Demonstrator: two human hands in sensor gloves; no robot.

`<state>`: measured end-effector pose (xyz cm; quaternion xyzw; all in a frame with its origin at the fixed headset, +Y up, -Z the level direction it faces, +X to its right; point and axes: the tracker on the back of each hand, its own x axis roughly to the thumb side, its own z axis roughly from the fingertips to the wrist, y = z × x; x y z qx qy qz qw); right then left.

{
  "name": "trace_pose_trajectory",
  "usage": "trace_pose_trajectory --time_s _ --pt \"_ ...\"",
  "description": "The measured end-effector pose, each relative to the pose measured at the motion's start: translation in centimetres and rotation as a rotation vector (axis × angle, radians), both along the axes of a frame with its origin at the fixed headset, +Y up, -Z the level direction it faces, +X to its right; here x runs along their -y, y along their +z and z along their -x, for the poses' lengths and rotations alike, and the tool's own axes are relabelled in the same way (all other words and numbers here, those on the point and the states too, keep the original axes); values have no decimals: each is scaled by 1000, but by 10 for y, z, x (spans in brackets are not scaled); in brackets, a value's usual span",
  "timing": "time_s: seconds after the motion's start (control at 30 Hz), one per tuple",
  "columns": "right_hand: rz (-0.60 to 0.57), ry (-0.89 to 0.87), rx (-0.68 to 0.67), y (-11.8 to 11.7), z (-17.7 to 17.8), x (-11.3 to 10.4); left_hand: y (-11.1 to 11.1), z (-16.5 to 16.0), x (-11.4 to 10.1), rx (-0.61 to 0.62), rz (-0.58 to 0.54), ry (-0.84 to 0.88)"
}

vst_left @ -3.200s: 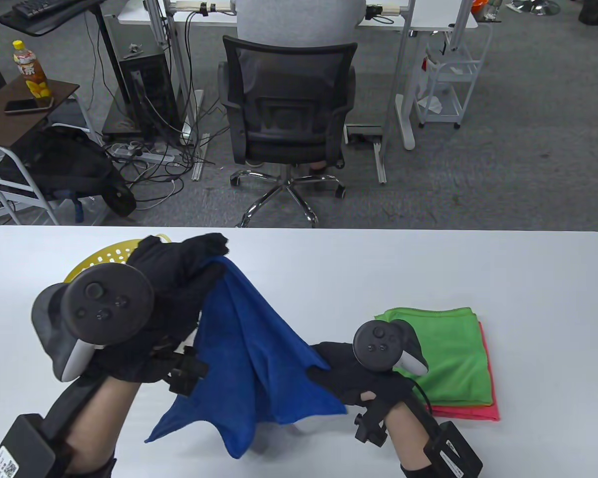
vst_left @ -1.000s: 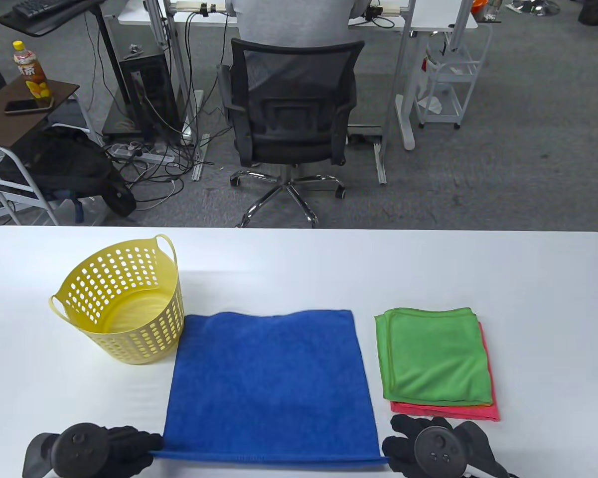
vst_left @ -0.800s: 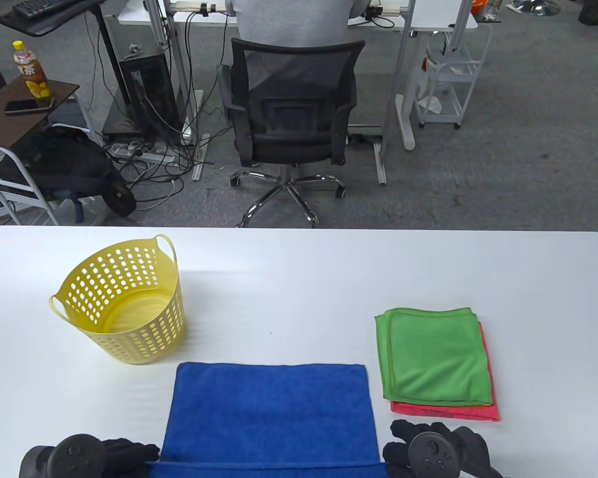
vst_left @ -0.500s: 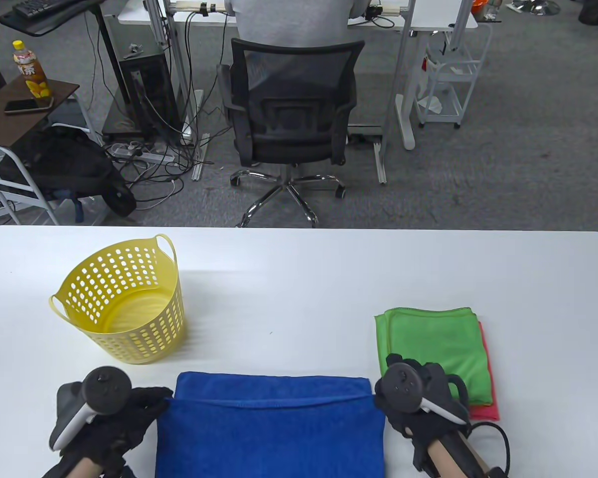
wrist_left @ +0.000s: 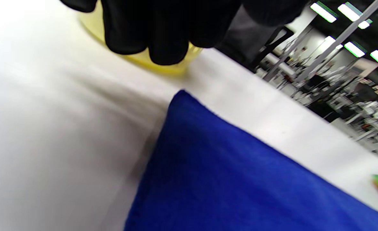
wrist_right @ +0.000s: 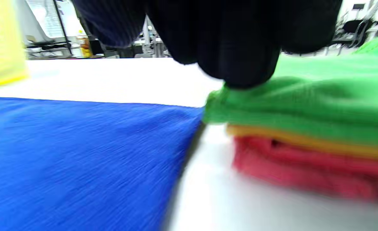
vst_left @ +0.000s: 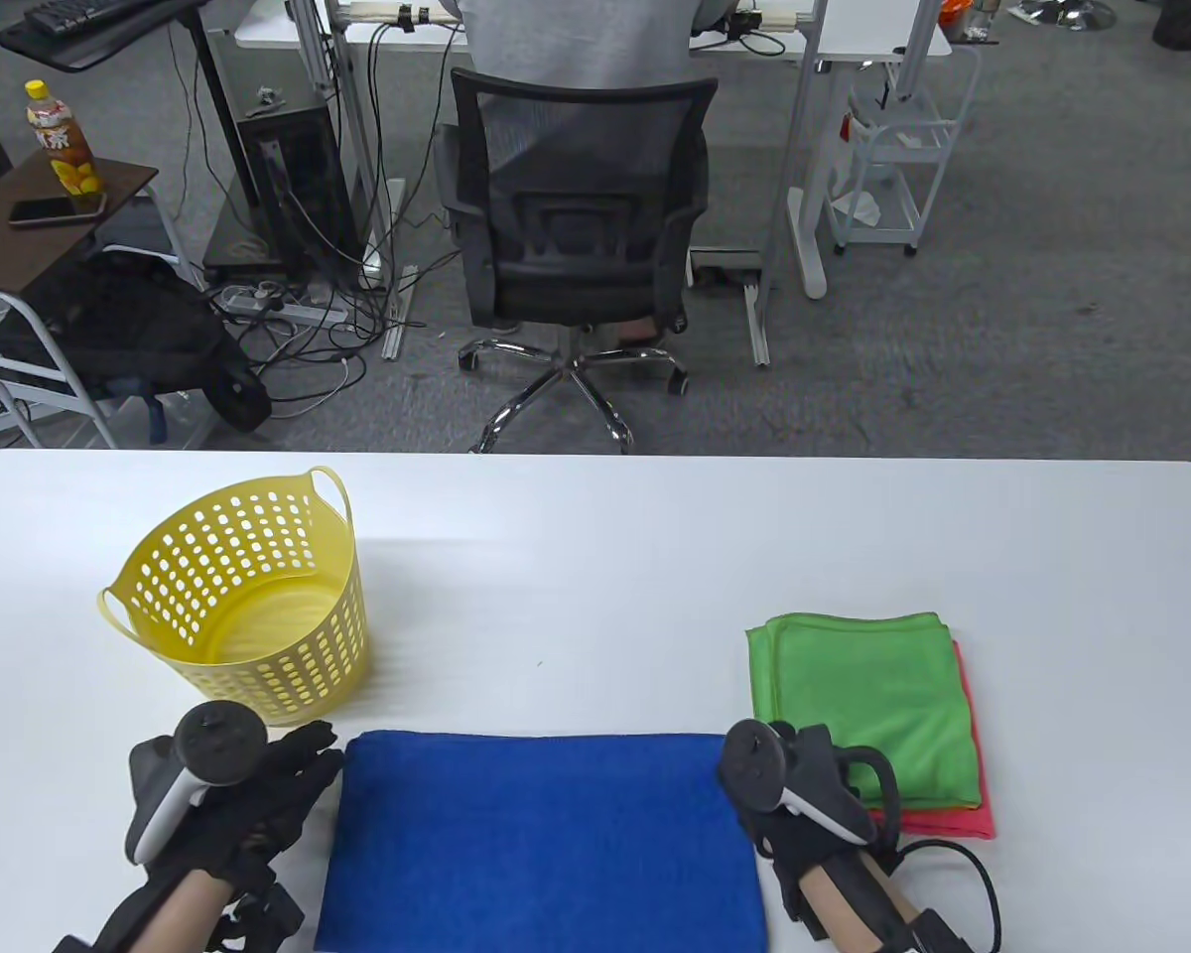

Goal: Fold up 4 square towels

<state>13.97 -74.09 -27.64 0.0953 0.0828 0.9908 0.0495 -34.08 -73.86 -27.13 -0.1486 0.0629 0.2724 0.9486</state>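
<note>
The blue towel [vst_left: 546,839] is lying folded flat at the tabletop's [vst_left: 655,556] near edge, between both hands. The left hand [vst_left: 258,809] is hovering beside it, fingers [vst_left: 308,759] spread, released. The right hand's [vst_left: 804,794] grip cannot be told. A yellow perforated basket [vst_left: 243,596] is standing far-left; the green-topped towel stack [vst_left: 868,710] is sitting right.

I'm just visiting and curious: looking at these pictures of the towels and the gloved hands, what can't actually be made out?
- Blue towel: table view's bottom edge cuts off its near side.
- Right hand: tracker covers its fingers; touching the green towel or not, unclear.
- Orange towel: only an edge shows in the right wrist view.
- Yellow basket: left wrist view blurred, gloved fingers mostly hide it.
</note>
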Motion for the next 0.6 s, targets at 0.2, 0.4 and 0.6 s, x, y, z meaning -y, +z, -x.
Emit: trace_pose_trajectory --time_s 0.2,0.4,0.6 --pt "256 -67 149 33 3 32 11 15 14 34 -75 -33" --pt "260 30 335 14 7 51 11 5 27 118 -51 -93" --pt "231 -112 438 10 13 61 16 3 26 153 -67 -82"
